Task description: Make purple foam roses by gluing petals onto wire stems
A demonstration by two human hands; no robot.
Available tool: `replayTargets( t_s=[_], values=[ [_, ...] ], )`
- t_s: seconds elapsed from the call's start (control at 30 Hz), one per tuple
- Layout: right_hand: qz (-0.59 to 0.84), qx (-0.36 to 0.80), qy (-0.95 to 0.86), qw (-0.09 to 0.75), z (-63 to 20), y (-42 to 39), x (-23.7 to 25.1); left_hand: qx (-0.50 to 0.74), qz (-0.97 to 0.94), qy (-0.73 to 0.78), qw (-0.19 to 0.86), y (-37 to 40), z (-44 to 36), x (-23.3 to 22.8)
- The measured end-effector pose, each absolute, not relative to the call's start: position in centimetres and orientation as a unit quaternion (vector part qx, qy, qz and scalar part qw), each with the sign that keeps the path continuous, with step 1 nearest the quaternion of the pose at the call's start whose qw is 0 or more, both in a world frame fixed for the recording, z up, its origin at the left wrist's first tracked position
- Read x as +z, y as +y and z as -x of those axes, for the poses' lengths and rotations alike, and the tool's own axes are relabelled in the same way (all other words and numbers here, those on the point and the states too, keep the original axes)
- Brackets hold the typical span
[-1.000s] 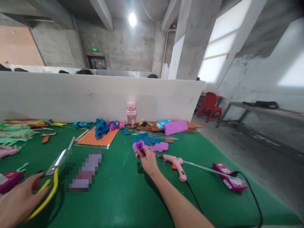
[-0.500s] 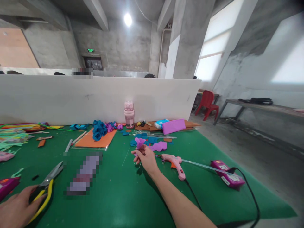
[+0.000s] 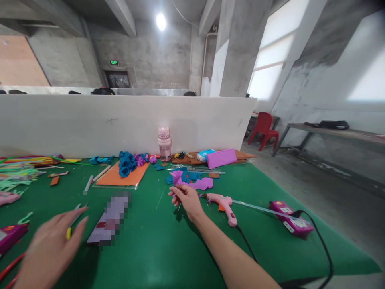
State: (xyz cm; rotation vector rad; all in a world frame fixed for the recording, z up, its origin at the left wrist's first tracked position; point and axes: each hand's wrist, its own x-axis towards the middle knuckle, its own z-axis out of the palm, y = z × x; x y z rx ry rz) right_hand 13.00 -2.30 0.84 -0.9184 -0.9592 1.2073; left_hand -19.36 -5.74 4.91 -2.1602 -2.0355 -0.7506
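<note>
My right hand [image 3: 187, 198] is closed, fingers pinched around a thin stem under a purple crepe paper flower [image 3: 177, 176]. Just behind it, a purple paper strip [image 3: 203, 184] lies over blue paper scraps [image 3: 194, 176]. The pink glue gun [image 3: 221, 204] rests on its side right of that hand. At the lower left, my left hand [image 3: 54, 241] is blurred, with thumb and fingers apart. It hovers above the yellow-handled scissors [image 3: 68, 233], covering most of them. Part of a red-handled tool [image 3: 10, 267] shows beside the left wrist.
A phone [image 3: 111, 218] lies between my hands on the green table [image 3: 144, 257]. Blue paper roses [image 3: 126, 163] sit on orange paper [image 3: 116, 178]. A pink bottle [image 3: 164, 144] stands by the white partition [image 3: 135, 124]. A purple box [image 3: 291, 218] and black cord are at right.
My left hand has let go of the yellow-handled scissors and moved up and right over them. A red-handled tool has come into view. My right hand still holds the purple flower, nearly unmoved.
</note>
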Motion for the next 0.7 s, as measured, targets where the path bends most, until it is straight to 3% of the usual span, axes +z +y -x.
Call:
replayTargets(
  t_s=[0.1, 0.27, 0.53, 0.7],
  values=[
    [0.370, 0.525, -0.426, 0.637, -13.2, -2.3, 0.8, -0.288, 0.761, -0.571, -0.113, -5.9, 10.4, 7.5],
    [0.364, 0.521, -0.439, 0.635, -13.5, -2.0, 0.3, -0.350, 0.770, -0.447, -0.293, -2.0, 1.5, 5.7],
    [0.404, 0.528, -0.491, 0.563, -13.3, -1.8, -0.1, -0.437, 0.582, -0.406, -0.553, 1.1, -1.2, 2.9],
    [0.411, 0.533, -0.488, 0.555, -13.2, -1.9, 0.0, -0.400, 0.557, -0.386, -0.617, 1.6, -1.2, 2.7]
  ],
)
